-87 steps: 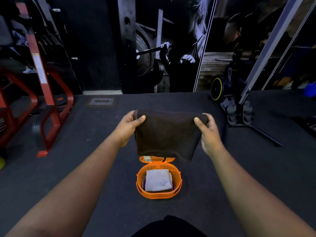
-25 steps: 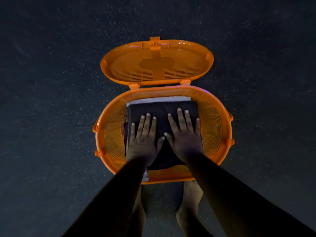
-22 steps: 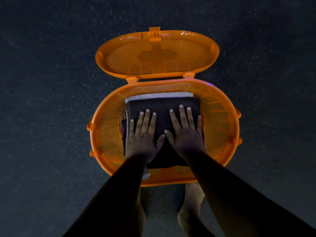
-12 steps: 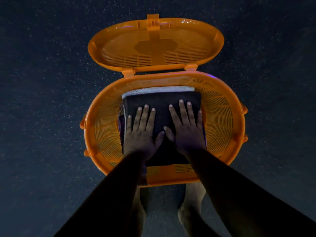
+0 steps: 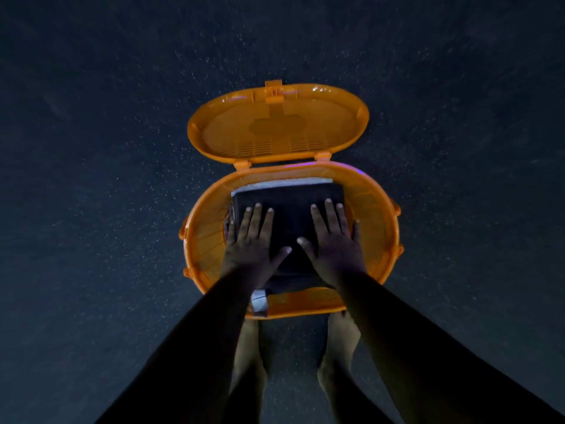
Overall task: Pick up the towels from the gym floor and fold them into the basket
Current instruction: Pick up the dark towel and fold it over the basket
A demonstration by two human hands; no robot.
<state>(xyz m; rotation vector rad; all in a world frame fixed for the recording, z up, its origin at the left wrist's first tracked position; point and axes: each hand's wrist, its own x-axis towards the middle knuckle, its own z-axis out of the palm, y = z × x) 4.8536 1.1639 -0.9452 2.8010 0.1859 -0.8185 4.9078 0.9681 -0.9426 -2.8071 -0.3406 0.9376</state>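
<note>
Nearest to my view were two bare feet [image 5: 337,347], planted on the dark speckled rubber gym floor [image 5: 91,240] just short of the basket. Above them both forearms reached forward into the oval orange plastic lattice basket [image 5: 379,228], which sat on the floor directly ahead. The left hand [image 5: 250,243] lay flat, palm down, fingers straight and slightly spread, pressing the left part of the folded dark towel [image 5: 290,206]; it gripped nothing. The right hand [image 5: 334,240] lay the same way on the towel's right part, fingers extended, little finger at the towel's right edge, thumb angled in toward the left thumb without touching it. The dark towel sat inside the basket, topmost on a stack. From beneath its far edge a strip of a folded white towel [image 5: 287,182] showed, and a pale corner of cloth [image 5: 259,301] poked out at the near rim beside the left wrist. Beyond the basket its hinged orange lid [image 5: 275,130] stood thrown open, inner face toward me.
</note>
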